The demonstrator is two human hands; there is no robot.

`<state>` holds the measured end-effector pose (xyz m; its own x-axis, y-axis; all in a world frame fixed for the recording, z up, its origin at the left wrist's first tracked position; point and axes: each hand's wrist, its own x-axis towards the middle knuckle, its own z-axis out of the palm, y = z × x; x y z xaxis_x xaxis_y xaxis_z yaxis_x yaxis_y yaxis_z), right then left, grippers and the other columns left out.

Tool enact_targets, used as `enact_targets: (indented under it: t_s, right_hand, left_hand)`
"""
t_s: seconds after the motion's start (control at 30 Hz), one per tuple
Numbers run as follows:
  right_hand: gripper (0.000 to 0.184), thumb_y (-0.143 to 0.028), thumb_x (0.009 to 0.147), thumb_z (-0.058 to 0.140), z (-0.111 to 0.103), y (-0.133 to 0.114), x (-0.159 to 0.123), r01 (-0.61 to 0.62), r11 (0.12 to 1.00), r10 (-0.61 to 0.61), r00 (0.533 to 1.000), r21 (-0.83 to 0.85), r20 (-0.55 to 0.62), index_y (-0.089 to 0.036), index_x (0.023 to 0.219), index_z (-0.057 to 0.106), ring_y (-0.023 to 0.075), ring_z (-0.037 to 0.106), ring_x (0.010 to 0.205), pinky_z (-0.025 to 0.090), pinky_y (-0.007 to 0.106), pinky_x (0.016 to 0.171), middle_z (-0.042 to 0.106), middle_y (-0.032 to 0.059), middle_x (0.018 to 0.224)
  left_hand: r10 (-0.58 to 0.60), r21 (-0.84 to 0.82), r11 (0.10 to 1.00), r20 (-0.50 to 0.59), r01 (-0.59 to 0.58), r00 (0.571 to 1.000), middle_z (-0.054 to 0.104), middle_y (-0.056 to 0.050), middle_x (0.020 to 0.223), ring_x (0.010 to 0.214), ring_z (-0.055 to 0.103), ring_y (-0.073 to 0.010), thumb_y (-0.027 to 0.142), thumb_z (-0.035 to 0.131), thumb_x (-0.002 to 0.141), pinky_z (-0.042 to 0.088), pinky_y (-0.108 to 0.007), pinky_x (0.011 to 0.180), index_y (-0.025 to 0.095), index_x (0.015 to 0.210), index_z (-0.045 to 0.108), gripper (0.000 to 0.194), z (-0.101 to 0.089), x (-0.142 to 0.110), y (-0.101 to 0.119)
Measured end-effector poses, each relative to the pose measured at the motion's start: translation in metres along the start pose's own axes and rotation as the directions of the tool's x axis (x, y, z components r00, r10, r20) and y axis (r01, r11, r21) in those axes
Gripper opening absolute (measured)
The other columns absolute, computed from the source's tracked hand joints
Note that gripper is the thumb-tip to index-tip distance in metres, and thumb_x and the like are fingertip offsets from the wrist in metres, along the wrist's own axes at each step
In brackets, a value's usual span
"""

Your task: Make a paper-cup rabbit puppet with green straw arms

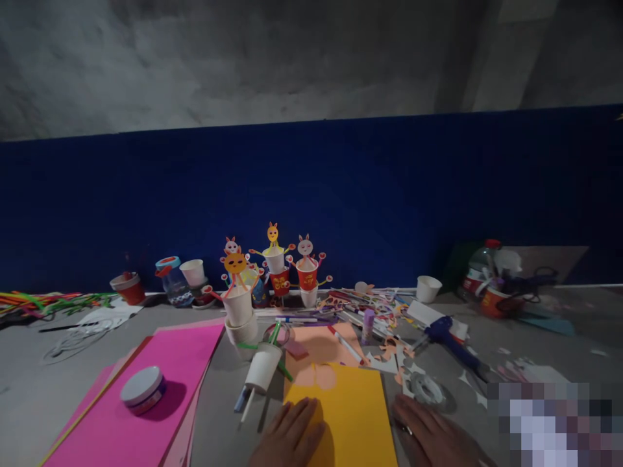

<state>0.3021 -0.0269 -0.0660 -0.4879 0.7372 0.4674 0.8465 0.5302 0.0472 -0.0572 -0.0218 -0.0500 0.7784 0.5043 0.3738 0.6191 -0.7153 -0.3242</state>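
My left hand (291, 433) lies flat with its fingers stretched over the left edge of a yellow-orange paper sheet (357, 408). Just beyond the sheet's right edge, my right hand (433, 431) rests low on the table, its fingers curled around a thin thing with a shiny tip, too dark to name. Two rounded peach paper shapes (325, 377) sit at the top of the yellow sheet, over a peach sheet (311, 337). A white paper cup (263, 367) with a stick and green pipe cleaners leans beyond my left hand.
Pink paper (180, 363) with a lidded jar (143, 389) lies left. Behind stand paper-cup animal figures (237, 305). On the right are a blue glue gun (452, 340), a tape roll (427, 389), a glue stick (368, 326), paper scraps and a red cup of tools (496, 303).
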Motion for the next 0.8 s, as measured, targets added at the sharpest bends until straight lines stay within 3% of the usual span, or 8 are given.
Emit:
enact_targets:
  t_s: [0.2,0.33,0.43,0.5,0.6,0.8]
  right_hand:
    - [0.051,-0.005,0.075,0.048,-0.004,-0.005,0.012,-0.008,0.994,0.001,0.998,-0.112,-0.060,-0.018,0.117,0.073,0.0264,0.072,0.106,0.058,0.037,0.088,0.076,0.0068,0.121]
    - [0.039,-0.018,0.086,0.052,-0.008,-0.017,0.016,0.026,0.996,-0.039,0.986,-0.083,-0.164,-0.020,0.122,0.068,0.0252,0.069,0.108,0.053,0.037,0.091,0.075,0.0064,0.122]
    - [0.036,-0.036,0.094,0.053,0.000,-0.032,0.017,0.152,0.982,-0.174,0.956,-0.109,-0.238,-0.024,0.126,0.064,0.0228,0.068,0.106,0.050,0.033,0.088,0.074,0.0032,0.123]
    - [0.032,-0.033,0.097,0.047,0.011,-0.040,0.016,0.246,0.955,-0.286,0.912,-0.165,-0.294,-0.027,0.123,0.065,0.0210,0.067,0.103,0.048,0.031,0.088,0.076,0.0008,0.118]
    - [0.034,-0.028,0.100,0.039,0.022,-0.044,0.017,0.284,0.932,-0.349,0.873,-0.226,-0.342,-0.028,0.121,0.066,0.0201,0.066,0.104,0.045,0.031,0.092,0.078,0.0003,0.112]
    - [0.032,-0.028,0.100,0.041,0.015,-0.051,0.015,0.281,0.920,-0.367,0.862,-0.273,-0.349,-0.027,0.115,0.070,0.0205,0.073,0.094,0.051,0.031,0.082,0.080,0.0016,0.108]
  left_hand:
    - [0.047,-0.005,0.999,-0.045,-0.047,0.998,0.071,-0.008,0.130,0.120,0.062,-0.0239,0.037,0.053,0.098,0.048,-0.032,0.100,0.023,0.131,0.058,0.036,-0.012,0.002,0.010]
    - [0.066,0.097,0.993,-0.027,-0.063,0.997,0.070,-0.006,0.131,0.122,0.060,-0.0231,0.037,0.053,0.098,0.049,-0.033,0.099,0.025,0.132,0.058,0.037,-0.015,0.003,0.012]
    - [0.077,0.164,0.984,-0.037,-0.070,0.996,0.071,-0.004,0.130,0.122,0.060,-0.0220,0.037,0.053,0.098,0.048,-0.032,0.099,0.026,0.133,0.058,0.037,-0.015,0.002,0.012]
    - [0.073,0.176,0.982,-0.051,-0.063,0.996,0.070,-0.004,0.131,0.123,0.058,-0.0217,0.038,0.052,0.099,0.046,-0.032,0.101,0.026,0.133,0.058,0.036,-0.014,0.002,0.013]
    - [0.070,0.178,0.982,-0.085,-0.054,0.994,0.069,-0.004,0.131,0.125,0.056,-0.0217,0.037,0.051,0.099,0.043,-0.033,0.105,0.026,0.132,0.058,0.036,-0.012,0.000,0.014]
    - [0.056,0.193,0.981,-0.151,-0.026,0.987,0.068,-0.005,0.130,0.122,0.056,-0.0213,0.038,0.045,0.102,0.039,-0.033,0.106,0.026,0.133,0.057,0.036,-0.004,-0.002,0.017]
